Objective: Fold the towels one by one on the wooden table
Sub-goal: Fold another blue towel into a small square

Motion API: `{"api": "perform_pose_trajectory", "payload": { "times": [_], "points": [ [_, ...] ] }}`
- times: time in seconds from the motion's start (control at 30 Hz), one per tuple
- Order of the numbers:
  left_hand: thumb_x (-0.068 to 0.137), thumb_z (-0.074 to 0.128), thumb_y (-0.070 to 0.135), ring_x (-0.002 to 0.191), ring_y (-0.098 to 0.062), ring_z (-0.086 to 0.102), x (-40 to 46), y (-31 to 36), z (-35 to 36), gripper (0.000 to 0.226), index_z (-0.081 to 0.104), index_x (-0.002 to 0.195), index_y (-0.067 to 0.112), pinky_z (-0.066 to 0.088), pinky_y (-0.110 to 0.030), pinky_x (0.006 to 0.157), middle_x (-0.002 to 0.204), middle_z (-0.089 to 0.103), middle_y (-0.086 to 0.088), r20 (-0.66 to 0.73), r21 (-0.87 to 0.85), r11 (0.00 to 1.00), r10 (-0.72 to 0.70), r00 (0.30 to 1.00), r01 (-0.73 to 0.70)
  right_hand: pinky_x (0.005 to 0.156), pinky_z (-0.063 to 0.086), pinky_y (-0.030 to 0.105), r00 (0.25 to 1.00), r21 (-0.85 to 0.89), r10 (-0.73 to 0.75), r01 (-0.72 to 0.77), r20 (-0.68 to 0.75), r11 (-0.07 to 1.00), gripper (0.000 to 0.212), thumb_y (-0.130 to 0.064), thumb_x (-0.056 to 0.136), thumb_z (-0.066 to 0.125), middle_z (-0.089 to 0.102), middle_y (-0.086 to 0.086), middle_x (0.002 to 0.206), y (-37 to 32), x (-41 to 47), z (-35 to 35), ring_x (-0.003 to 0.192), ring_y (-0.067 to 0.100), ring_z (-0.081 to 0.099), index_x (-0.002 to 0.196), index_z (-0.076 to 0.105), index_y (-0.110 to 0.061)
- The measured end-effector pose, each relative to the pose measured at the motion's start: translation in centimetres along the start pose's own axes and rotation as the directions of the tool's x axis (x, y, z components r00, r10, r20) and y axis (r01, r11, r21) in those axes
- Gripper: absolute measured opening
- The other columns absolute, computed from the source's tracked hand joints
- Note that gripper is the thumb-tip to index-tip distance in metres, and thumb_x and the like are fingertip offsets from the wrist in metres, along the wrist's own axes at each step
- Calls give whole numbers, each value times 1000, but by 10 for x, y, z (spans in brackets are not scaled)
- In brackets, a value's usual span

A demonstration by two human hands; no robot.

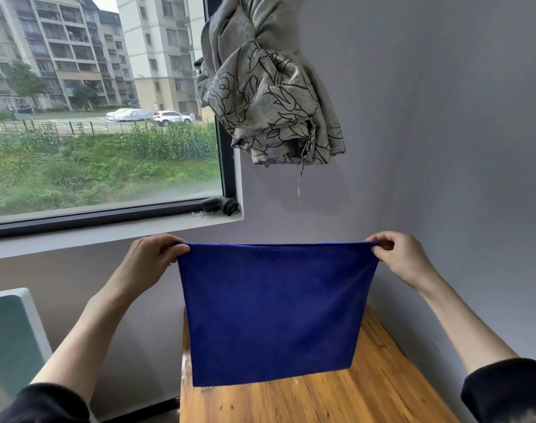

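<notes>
Holding a plain blue towel [271, 312] taut, both hands pinch corners.

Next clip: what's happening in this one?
A person holds a blue cloth towel up by its top corners, the left hand pinching one corner and the right hand the other. The towel hangs spread flat in the air above the wooden table, not yet folded. Whether its bottom edge touches the table is unclear.
</notes>
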State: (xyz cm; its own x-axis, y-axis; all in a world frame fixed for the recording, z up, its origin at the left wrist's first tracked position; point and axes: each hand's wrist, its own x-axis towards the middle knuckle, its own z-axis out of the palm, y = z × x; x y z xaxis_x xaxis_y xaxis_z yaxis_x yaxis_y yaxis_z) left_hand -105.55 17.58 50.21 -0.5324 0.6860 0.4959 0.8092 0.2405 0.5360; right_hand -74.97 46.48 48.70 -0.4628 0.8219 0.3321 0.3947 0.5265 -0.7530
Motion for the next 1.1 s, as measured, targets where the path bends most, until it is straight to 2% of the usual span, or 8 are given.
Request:
{"api": "perform_pose_trajectory", "payload": {
  "times": [0.13,0.27,0.4,0.5,0.63,0.83,0.97,1.1],
  "points": [
    [87,62,9,69,-9,58,-3,-3,2,8,68,83,13,41,-17,64,73,61,11,-20,-11,1000,21,1000,-21,70,44,26,999,82,36,-37,17,996,17,2,83,59,64,1,76,1,-1,1,74,17,58,79,64,-14],
    [86,61,5,76,-17,55,-6,-7,-3,13,68,84,16,39,-16,69,87,57,6,-62,-119,993,3,998,-10,72,46,23,973,311,82,-148,215,939,12,-4,88,58,64,3,84,5,-3,-5,81,15,57,85,63,-14],
    [91,54,4,71,-10,54,-9,-6,-4,26,62,76,24,41,-11,68,81,63,3,-32,-219,976,-27,999,19,76,54,25,930,723,25,-303,367,621,11,-2,85,54,68,7,85,8,-5,-9,84,18,63,93,62,-3],
    [95,47,6,77,-20,56,-9,-4,0,20,63,84,11,48,-18,70,80,64,-7,-83,-330,942,-102,991,69,72,55,22,920,823,-24,-338,391,457,16,-10,80,56,69,6,82,5,-5,-10,78,14,65,92,64,-4],
    [98,42,14,79,-29,53,-10,-9,12,23,62,87,11,47,-43,77,84,62,-16,-102,-365,922,-175,979,127,69,54,20,919,857,-23,-358,394,369,15,-14,81,56,69,5,81,3,-2,-5,74,12,65,90,65,-5],
    [100,37,17,81,-22,58,-16,-30,46,29,62,86,18,52,-34,73,85,65,-8,71,-378,858,-347,935,347,68,54,23,898,692,198,-431,393,579,15,-3,91,49,68,7,80,22,3,28,74,16,64,89,63,-4],
    [101,35,14,86,-22,56,-17,-44,76,28,61,93,6,51,-30,74,91,62,-13,175,-393,786,-446,878,478,65,45,25,870,643,371,-491,325,588,16,2,91,46,58,9,79,33,8,64,70,18,54,83,57,-7],
    [101,37,15,91,-21,57,-19,-56,86,26,61,101,5,50,-36,85,98,62,-14,211,-465,706,-497,842,534,57,39,23,879,618,409,-465,243,634,21,4,89,44,56,7,72,37,9,84,64,15,51,77,54,-11]
  ]
}}
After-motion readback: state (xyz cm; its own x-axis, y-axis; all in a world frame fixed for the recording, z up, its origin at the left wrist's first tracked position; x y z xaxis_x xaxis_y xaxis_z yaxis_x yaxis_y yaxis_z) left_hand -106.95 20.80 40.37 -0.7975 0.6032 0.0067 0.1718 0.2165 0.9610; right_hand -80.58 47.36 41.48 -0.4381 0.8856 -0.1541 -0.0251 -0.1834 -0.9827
